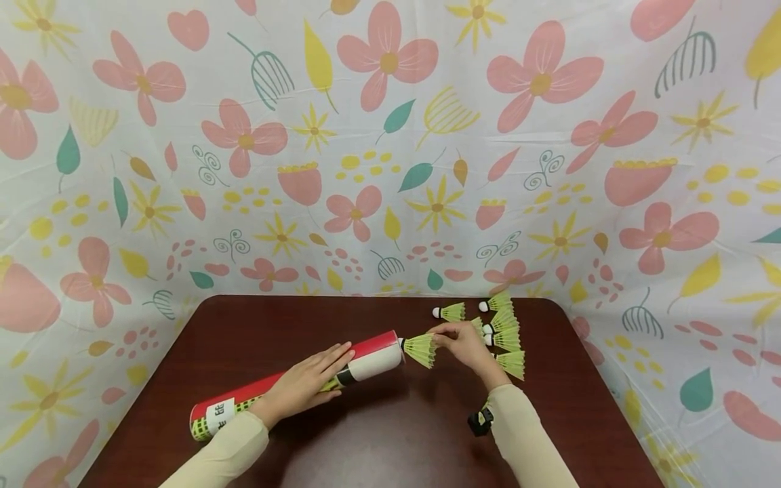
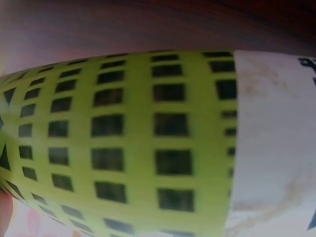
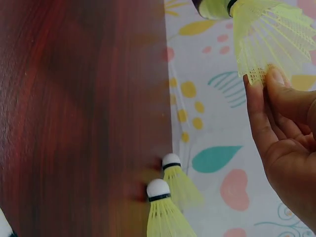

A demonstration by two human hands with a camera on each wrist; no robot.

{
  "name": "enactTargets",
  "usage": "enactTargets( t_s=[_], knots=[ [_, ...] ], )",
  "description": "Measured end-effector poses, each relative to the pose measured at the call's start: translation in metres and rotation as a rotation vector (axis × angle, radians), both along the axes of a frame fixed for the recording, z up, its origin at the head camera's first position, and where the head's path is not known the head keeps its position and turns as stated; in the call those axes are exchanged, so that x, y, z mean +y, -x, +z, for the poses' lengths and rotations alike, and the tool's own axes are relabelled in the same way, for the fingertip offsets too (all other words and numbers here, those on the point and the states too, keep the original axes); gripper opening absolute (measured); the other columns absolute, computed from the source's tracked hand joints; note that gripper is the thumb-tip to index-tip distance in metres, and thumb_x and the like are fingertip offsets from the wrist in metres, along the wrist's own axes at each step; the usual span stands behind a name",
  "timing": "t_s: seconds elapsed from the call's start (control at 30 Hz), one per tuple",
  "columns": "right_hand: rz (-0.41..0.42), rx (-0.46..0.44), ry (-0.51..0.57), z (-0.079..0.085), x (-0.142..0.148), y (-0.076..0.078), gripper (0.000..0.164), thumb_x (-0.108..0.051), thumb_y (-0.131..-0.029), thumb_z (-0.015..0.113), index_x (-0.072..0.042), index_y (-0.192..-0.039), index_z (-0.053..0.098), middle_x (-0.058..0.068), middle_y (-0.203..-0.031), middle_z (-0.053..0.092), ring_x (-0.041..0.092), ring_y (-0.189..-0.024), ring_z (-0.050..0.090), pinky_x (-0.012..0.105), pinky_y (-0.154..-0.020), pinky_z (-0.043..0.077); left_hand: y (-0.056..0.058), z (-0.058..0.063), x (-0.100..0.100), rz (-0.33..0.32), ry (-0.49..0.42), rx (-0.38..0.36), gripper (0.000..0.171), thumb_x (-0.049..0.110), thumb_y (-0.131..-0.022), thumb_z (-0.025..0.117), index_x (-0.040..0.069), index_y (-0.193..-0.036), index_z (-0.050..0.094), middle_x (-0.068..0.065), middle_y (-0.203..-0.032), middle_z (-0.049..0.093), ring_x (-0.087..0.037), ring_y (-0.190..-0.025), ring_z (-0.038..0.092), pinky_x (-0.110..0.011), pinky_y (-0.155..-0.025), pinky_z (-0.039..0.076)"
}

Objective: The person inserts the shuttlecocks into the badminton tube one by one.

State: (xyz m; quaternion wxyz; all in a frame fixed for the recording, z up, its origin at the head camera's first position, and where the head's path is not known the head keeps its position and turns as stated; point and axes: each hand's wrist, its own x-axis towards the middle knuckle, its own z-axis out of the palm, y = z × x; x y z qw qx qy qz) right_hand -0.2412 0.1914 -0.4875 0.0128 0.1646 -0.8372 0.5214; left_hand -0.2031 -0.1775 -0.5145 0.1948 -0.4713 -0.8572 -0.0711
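A long shuttlecock tube [image 1: 375,356], red, white and yellow-green, lies slanted on the table, its mouth toward the right. Across its middle rests my left hand [image 1: 308,381], fingers stretched along the top. In the left wrist view the checkered side of the tube [image 2: 138,133] fills most of the picture. My right hand [image 1: 466,346] pinches the skirt rim of a yellow shuttlecock [image 1: 419,350] between thumb and fingers. That shuttlecock's cork end is at the tube's mouth. The right wrist view shows the pinched skirt [image 3: 269,39] and my right hand [image 3: 289,128] closely.
Several yellow shuttlecocks with white corks lie beyond and beside my right hand, among them one at the back [image 1: 451,312] and one at the right [image 1: 511,364]. The dark brown table [image 1: 274,332] meets a flower-patterned cloth [image 1: 390,169] behind it.
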Motion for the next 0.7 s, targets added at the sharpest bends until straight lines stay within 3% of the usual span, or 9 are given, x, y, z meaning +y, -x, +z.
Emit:
enactTargets(
  t_s=[0.37, 0.7],
  knots=[
    [0.007, -0.005, 0.043, -0.008, -0.019, 0.003, 0.017, -0.007, -0.087, 0.069, 0.003, -0.099, 0.074, 0.018, -0.092, 0.072, 0.024, -0.077, 0.071, 0.03, -0.068, 0.057, 0.0, -0.002, 0.003, -0.016, -0.017, -0.002, 0.09, 0.03, -0.078, 0.081, 0.009, -0.15, 0.033, -0.007, -0.156, 0.029, -0.023, -0.136, 0.039, -0.04, -0.103, 0.042],
    [-0.169, -0.09, 0.16, -0.008, -0.037, 0.001, 0.008, -0.006, -0.081, 0.075, -0.001, -0.088, 0.075, 0.012, -0.085, 0.072, 0.023, -0.073, 0.071, 0.031, -0.065, 0.058, 0.0, -0.001, 0.004, -0.006, -0.001, -0.009, 0.089, 0.03, -0.079, 0.08, 0.01, -0.152, 0.031, -0.005, -0.157, 0.027, -0.021, -0.138, 0.036, -0.038, -0.105, 0.04]
  ],
)
